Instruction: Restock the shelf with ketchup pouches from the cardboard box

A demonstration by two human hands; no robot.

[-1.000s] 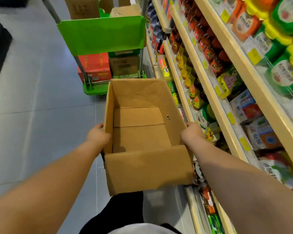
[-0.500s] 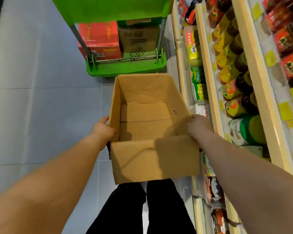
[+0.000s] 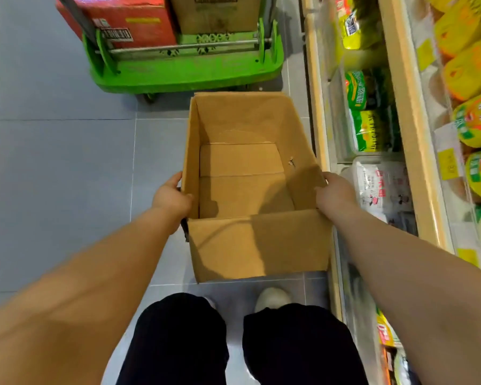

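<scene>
On the left a green trolley point(image 3: 184, 70) stands on the grey tiled floor point(image 3: 53, 162), carrying a red carton point(image 3: 139, 18) and a brown carton point(image 3: 217, 15). The left hand point(image 3: 171, 200) is clamped on the left wall of the cardboard box point(image 3: 258, 243), fingers curled round its edge. The box is held open-topped between both hands, beyond the person's dark trouser legs point(image 3: 178, 343), with its bottom flaps showing. The right hand point(image 3: 334, 195) grips the right wall. Just beside it runs the shelf point(image 3: 318, 120), stocked with green packets point(image 3: 372, 132) and white packets point(image 3: 378, 184)
</scene>
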